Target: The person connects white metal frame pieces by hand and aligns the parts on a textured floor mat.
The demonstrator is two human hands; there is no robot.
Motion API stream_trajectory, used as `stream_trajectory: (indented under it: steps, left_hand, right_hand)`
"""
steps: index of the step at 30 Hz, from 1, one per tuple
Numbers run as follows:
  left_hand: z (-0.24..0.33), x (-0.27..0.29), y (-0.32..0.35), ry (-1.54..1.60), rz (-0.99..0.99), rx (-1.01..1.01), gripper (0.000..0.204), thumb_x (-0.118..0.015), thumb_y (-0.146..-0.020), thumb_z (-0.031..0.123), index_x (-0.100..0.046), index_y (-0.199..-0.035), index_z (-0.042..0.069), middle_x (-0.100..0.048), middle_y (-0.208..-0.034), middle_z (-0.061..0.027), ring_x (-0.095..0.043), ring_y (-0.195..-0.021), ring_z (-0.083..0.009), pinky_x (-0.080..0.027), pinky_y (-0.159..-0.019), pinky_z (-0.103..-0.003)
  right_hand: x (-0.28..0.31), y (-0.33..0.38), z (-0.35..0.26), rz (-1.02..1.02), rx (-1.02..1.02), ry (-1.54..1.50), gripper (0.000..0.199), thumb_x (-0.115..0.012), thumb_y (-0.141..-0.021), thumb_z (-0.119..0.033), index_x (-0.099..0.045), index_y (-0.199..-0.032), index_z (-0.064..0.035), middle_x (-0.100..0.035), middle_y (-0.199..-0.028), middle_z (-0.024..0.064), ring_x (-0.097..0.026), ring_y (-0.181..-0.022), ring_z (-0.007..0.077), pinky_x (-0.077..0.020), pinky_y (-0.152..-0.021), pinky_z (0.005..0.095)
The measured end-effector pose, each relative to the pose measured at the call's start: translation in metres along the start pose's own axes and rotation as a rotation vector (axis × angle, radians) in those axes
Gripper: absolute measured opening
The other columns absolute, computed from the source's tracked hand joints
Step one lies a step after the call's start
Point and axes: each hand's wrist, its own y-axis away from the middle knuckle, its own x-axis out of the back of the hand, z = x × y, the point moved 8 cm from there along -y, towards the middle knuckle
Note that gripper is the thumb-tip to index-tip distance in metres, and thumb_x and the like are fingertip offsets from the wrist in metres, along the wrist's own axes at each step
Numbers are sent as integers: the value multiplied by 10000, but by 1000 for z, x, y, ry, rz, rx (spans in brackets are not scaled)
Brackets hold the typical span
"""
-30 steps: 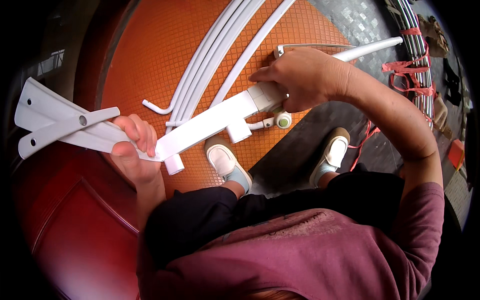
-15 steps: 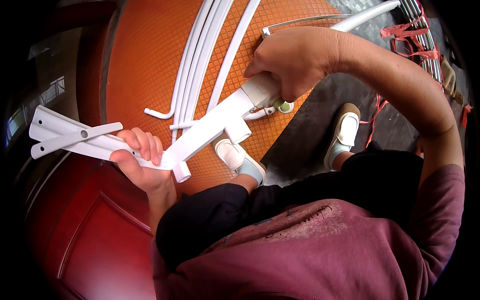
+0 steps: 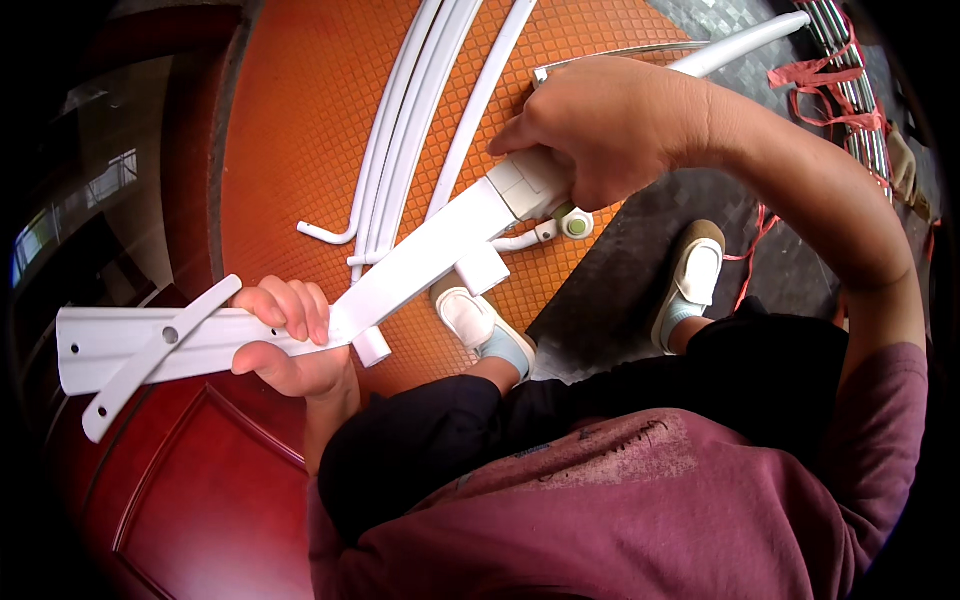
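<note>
I see the left hand (image 3: 298, 345) wrapped tightly on the narrow end of a white flared bracket (image 3: 207, 345), which meets the white box-shaped bar (image 3: 428, 248) just beside this hand, while a flat strip (image 3: 140, 368) with holes crosses the bracket to the hand's left. The right hand (image 3: 615, 125) is clamped on the beige end (image 3: 530, 182) of the same bar, with a round green-centred piece (image 3: 577, 225) close by it; beyond the left hand, several white tubes (image 3: 407, 130) lie on the orange mat (image 3: 290, 130).
</note>
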Motion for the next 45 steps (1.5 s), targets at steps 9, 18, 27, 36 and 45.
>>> stream_trajectory:
  steps: [9, 18, 27, 36, 45]
  left_hand:
    - [8, -4, 2, -94, 11, -79, 518, -567, -803, 605, -444, -788, 102, -369, -614, 28, -355, -452, -44, -307, -431, -155]
    - [13, -5, 3, -94, -17, -117, 532, -579, -788, 616, -432, -784, 105, -361, -617, 30, -342, -454, -44, -294, -436, -157]
    - [-12, 2, -2, 84, 66, 132, 473, -472, -880, 560, -416, -779, 101, -364, -594, 25, -342, -436, -44, -326, -413, -163]
    - [-4, 13, -9, 223, 155, 66, 513, -315, -946, 548, -436, -713, 107, -363, -530, 12, -308, -362, -61, -293, -342, -188]
    - [7, 13, -9, 255, 128, -19, 523, -312, -942, 560, -435, -726, 101, -372, -540, 1, -316, -363, -76, -295, -350, -193]
  right_hand:
    - [1, 5, -1, 27, -100, 170, 616, -768, -596, -198, -600, -1177, -79, -674, -835, 137, -665, -788, 283, -537, -736, 355]
    - [6, 6, -5, 46, -103, 176, 615, -765, -600, -170, -593, -1182, -68, -674, -826, 129, -667, -793, 276, -539, -737, 361]
    - [-6, 3, 2, -31, 59, -30, 354, -690, -582, -54, -660, -933, -19, -664, -789, 140, -644, -750, 294, -504, -668, 350]
    - [25, 12, -4, -18, 185, -693, 464, -656, -606, -29, -608, -1066, 11, -673, -816, 106, -642, -718, 161, -510, -650, 275]
    - [31, 9, -9, 30, 241, -628, 595, -652, -603, -16, -548, -1188, 18, -676, -886, 118, -650, -766, 164, -527, -687, 273]
